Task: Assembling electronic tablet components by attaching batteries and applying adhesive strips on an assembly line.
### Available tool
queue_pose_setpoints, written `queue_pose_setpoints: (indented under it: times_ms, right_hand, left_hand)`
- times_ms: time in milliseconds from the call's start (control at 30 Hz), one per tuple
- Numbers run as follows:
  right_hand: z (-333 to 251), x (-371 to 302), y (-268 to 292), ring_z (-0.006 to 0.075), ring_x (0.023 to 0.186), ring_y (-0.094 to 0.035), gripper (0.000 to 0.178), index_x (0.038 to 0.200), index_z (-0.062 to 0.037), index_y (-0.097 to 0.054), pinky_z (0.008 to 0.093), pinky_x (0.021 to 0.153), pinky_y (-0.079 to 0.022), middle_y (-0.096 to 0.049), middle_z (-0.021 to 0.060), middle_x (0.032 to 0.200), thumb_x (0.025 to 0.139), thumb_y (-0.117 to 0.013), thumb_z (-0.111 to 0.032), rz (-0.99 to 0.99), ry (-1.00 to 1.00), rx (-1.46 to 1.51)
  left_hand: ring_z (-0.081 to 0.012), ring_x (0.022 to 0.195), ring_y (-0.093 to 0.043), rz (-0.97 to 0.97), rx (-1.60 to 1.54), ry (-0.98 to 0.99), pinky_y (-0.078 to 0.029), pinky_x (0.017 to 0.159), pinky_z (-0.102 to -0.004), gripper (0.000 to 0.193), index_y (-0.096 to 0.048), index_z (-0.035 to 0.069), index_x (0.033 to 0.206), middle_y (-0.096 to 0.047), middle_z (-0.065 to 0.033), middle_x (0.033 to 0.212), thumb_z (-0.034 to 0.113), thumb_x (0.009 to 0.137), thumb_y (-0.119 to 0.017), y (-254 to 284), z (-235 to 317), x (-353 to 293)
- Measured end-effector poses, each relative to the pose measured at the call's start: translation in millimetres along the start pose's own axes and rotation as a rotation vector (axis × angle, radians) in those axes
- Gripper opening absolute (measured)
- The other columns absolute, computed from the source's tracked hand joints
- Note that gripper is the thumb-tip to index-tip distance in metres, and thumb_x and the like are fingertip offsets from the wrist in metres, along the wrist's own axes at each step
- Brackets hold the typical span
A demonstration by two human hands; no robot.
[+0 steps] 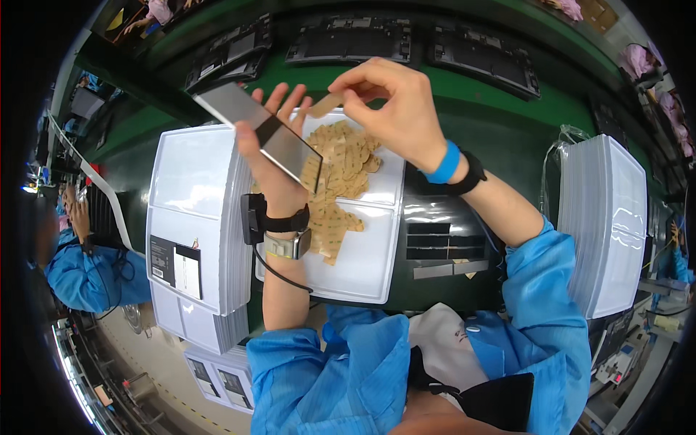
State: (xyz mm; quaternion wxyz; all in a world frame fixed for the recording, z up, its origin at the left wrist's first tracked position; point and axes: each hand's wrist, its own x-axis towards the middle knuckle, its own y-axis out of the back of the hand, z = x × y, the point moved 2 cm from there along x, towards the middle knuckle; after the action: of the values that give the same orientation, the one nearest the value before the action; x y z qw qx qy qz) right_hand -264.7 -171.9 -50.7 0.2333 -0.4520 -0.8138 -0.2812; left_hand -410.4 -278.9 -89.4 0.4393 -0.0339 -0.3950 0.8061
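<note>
Left hand (270,138) fingers spread upward, gripping thin dark glass panel (259,127) tilted, above white tray (377,254)
Right hand (391,101) pinching small tan adhesive strip (324,106) between thumb and forefinger, just beside panel's upper edge
Pile of tan strips (344,167) on tray under both hands
Stacks of white trays (190,217) left, another stack (605,217) right, on green worktop (500,116)
Dark panels (349,40) lined up beyond

1 glass panel (259,127), 2 white stacks (190,217)
</note>
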Motion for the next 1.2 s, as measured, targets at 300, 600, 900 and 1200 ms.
queue_pose_setpoints:
  times_ms: [300,600,900,1200]
  right_hand:
    - [-32,-36,-28,0.0283,0.074,-0.069,0.013,0.095,-0.0009,-0.074,0.0344,0.069,-0.056,-0.070,0.0121,0.088,0.082,-0.073,-0.004,-0.286,0.102,0.058]
    - [21,-15,-17,0.0334,0.091,-0.073,0.029,0.103,-0.0031,-0.076,0.0367,0.081,-0.057,-0.075,0.0185,0.096,0.089,-0.071,-0.028,-0.619,-0.121,0.017]
    - [-4,47,120,0.0136,0.089,-0.068,0.043,0.133,0.0030,-0.059,0.0278,0.079,-0.057,-0.071,0.0136,0.112,0.094,-0.072,-0.010,-0.281,-0.097,-0.012]
    - [-6,62,175,0.0270,0.073,-0.070,0.026,0.108,-0.0001,-0.069,0.0307,0.070,-0.054,-0.072,0.0201,0.086,0.083,-0.074,0.002,0.035,0.105,-0.476]
  left_hand:
    - [-0.0445,0.136,-0.046,0.103,0.274,-0.105,-0.034,0.119,-0.0559,0.081,-0.034,-0.002,0.147,-0.046,-0.0251,0.142,0.063,0.100,-0.043,4,2,3]
    - [-0.0387,0.120,-0.059,0.095,0.341,-0.258,-0.045,0.110,-0.0474,0.067,-0.043,-0.003,0.136,-0.052,-0.0289,0.140,0.054,0.101,-0.044,-10,89,33]
    - [-0.0320,0.117,-0.061,-0.881,1.397,-0.331,-0.049,0.101,-0.0380,0.103,-0.041,0.000,0.145,-0.058,-0.0203,0.133,0.032,0.062,-0.094,-110,24,49]
    - [-0.0407,0.126,-0.058,-0.261,2.030,-0.179,-0.044,0.107,-0.0465,0.096,-0.046,-0.005,0.143,-0.061,-0.0267,0.135,0.068,0.084,-0.068,41,-73,258]
